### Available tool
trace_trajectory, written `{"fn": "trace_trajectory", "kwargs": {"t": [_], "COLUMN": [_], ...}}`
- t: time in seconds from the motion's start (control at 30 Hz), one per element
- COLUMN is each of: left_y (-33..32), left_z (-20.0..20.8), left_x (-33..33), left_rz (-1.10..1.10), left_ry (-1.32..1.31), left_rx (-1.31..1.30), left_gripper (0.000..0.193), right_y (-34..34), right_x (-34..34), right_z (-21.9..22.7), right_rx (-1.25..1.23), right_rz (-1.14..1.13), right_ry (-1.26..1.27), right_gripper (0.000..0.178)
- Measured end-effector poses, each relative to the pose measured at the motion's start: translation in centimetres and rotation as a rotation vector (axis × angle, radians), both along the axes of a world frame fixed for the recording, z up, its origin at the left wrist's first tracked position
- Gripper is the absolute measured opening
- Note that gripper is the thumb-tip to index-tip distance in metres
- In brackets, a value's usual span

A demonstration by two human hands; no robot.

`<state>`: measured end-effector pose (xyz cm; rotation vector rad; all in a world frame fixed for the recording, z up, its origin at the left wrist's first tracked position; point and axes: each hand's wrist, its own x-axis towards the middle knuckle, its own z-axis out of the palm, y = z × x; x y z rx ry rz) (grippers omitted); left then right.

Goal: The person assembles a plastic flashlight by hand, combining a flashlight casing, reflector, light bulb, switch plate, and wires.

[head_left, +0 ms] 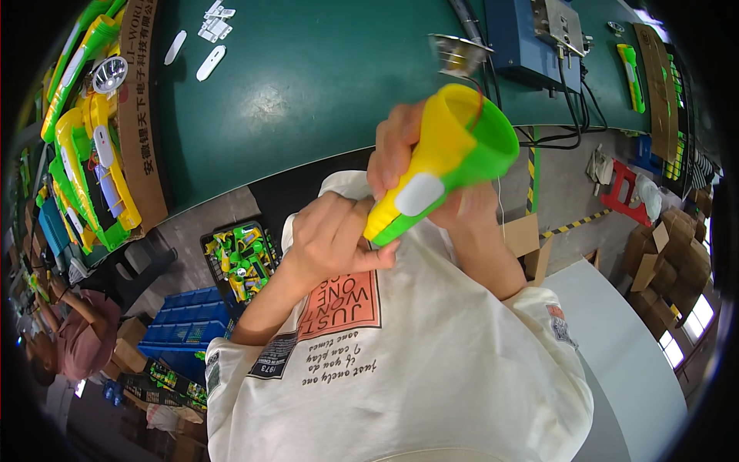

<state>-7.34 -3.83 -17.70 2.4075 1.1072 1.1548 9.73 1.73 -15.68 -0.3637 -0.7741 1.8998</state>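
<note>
Both hands hold a yellow and green flashlight housing (439, 154), tilted with its wide open end up and to the right. A white oval switch cover (419, 195) sits on its side. My left hand (327, 231) is closed around the narrow tail end, thumb underneath. My right hand (468, 206), partly hidden and blurred, wraps the housing from behind; fingers show along its yellow side. From the open mouth a thin red wire runs up toward a shiny reflector (459, 55), blurred, just beyond the housing above the green table (308, 85).
White plastic pieces (215, 27) and oval covers (211, 62) lie at the far left. A cardboard box (142, 115) of housings stands left. Far right are a blue machine (523, 46) with cables and another flashlight (631, 77). A black crate (242, 258) stands below; a co-worker (81, 331) is lower left.
</note>
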Motion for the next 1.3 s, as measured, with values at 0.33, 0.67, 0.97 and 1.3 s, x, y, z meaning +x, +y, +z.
{"fn": "trace_trajectory", "kwargs": {"t": [0.33, 0.67, 0.97, 1.3], "left_y": [0.5, 0.0, 0.7, 0.8], "left_z": [-1.6, -1.7, -2.9, -3.1], "left_x": [0.0, 0.0, 0.8, 0.8], "left_rz": [-0.127, -0.155, -0.207, -0.259], "left_ry": [-0.188, -0.214, -0.223, -0.128], "left_rx": [-0.176, -0.296, -0.273, -0.231], "left_gripper": [0.033, 0.035, 0.032, 0.035], "right_y": [-0.9, -1.9, -1.0, -1.8], "right_x": [0.1, 0.3, -0.2, -0.5], "right_z": [1.7, 3.4, 4.9, 5.5], "right_rx": [0.33, 0.326, 0.699, 0.551], "right_rz": [-0.135, -0.128, -0.1, -0.118], "right_ry": [-0.151, -0.342, -0.558, -0.576], "right_gripper": [0.082, 0.075, 0.057, 0.054]}}
